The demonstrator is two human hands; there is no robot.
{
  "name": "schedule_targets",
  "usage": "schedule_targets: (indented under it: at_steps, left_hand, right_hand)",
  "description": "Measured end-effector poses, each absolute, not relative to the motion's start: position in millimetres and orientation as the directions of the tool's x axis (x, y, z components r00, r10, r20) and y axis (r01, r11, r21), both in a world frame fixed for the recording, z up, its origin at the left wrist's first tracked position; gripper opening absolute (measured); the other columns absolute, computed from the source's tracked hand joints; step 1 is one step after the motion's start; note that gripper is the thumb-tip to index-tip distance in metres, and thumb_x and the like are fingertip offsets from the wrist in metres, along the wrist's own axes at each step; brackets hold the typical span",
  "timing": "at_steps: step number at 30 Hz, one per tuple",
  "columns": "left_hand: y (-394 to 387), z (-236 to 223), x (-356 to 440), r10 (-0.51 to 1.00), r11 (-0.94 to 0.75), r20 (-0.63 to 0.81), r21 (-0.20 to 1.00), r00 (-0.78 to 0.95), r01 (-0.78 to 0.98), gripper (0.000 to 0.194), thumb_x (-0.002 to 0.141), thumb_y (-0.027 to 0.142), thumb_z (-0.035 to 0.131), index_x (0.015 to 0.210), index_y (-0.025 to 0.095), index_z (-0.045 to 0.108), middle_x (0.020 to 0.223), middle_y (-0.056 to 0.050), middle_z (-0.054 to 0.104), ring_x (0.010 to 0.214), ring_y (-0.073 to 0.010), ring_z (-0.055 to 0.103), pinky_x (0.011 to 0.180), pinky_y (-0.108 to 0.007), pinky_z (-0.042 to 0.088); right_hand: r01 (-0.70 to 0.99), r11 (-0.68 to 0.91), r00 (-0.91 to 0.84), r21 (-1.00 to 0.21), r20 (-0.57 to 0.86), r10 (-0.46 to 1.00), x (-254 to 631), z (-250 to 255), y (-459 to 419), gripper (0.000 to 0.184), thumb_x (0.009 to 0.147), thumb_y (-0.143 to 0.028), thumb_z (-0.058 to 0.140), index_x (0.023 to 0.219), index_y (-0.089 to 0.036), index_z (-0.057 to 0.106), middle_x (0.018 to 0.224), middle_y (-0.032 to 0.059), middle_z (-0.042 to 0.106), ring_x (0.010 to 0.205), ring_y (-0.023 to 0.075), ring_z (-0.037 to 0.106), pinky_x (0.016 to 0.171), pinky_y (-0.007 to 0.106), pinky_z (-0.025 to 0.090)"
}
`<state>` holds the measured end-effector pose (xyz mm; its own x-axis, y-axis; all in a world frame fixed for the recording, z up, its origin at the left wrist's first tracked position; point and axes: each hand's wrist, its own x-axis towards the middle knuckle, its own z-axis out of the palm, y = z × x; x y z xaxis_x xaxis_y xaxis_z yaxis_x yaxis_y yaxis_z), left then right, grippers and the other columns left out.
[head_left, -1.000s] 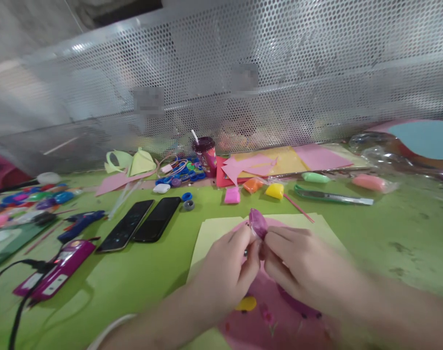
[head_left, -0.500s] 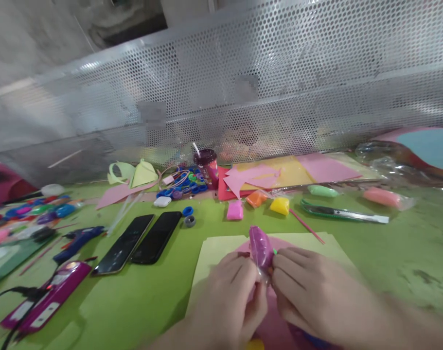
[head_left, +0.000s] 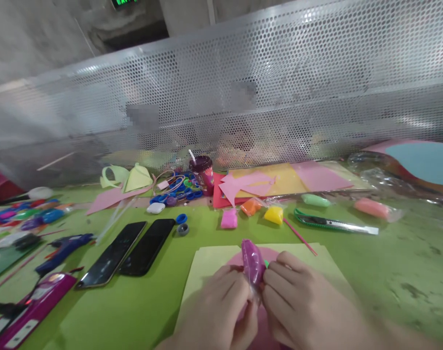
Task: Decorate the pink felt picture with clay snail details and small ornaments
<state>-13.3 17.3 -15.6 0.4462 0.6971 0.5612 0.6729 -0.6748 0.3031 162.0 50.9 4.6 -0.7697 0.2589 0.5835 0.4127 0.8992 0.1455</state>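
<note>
Between my two hands is a small clear packet of purple modelling clay (head_left: 253, 262), its filled end pointing away from me. My left hand (head_left: 224, 301) pinches the packet's clear plastic end from the left, fingers curled. From the right, my right hand (head_left: 297, 296) grips the same plastic end, its fingers closed. Under them lies a pale yellow paper sheet (head_left: 197, 272) with a pink paper shape (head_left: 270, 253) on top, mostly covered by the hands. A bit of green shows beside the right fingers; what it is I cannot tell.
Pink (head_left: 229, 218), orange (head_left: 251, 207) and yellow clay packets (head_left: 274, 215) lie beyond the sheet, with a green cutter knife (head_left: 334, 222) to their right. Two phones (head_left: 148, 248), a glue gun (head_left: 62, 253) and a magenta power strip (head_left: 35, 311) are at left. A lidded cup (head_left: 202, 175) stands behind.
The view has tilted slightly, so the table things sit lower and further left. Both hands keep hold of the purple clay packet, with little change in their grip.
</note>
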Motion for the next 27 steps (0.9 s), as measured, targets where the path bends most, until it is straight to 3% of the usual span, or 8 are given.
schedule_targets:
  at_steps: [10, 16, 27]
  left_hand:
    - [15, -9, -9, 0.571, -0.753, 0.68, 0.212, 0.46, 0.622, 0.018, 0.072, 0.003, 0.038, 0.069, 0.02, 0.033, 0.06, 0.0, 0.045, 0.058, -0.0126, 0.044, 0.066, -0.028, 0.048]
    - [16, -5, -11, 0.55, -0.785, 0.666, 0.208, 0.504, 0.583, 0.019, 0.072, 0.002, 0.038, 0.069, 0.02, 0.033, 0.059, 0.002, 0.043, 0.058, -0.0118, 0.041, 0.077, -0.032, 0.049]
    - [14, -4, -11, 0.58, -0.77, 0.665, 0.258, 0.471, 0.584, 0.017, 0.074, 0.008, 0.04, 0.068, 0.021, 0.031, 0.06, 0.001, 0.045, 0.059, -0.0129, 0.041, 0.065, -0.027, 0.045]
  right_hand:
    - [0.391, 0.917, -0.746, 0.08, 0.612, 0.264, 164, 0, 41, 0.027, 0.078, -0.006, 0.034, 0.054, -0.016, 0.044, 0.057, 0.0023, 0.043, 0.055, 0.0146, 0.033, 0.053, 0.03, 0.027]
    - [0.379, 0.924, -0.733, 0.045, 0.624, 0.27, 164, 0, 42, 0.026, 0.077, -0.007, 0.034, 0.056, -0.016, 0.044, 0.057, 0.0029, 0.045, 0.055, 0.0146, 0.034, 0.053, 0.03, 0.026]
    - [0.349, 0.937, -0.713, -0.029, 0.641, 0.285, 158, 5, 41, 0.026, 0.08, -0.008, 0.035, 0.056, -0.017, 0.044, 0.056, 0.0029, 0.046, 0.055, 0.0142, 0.033, 0.052, 0.028, 0.027]
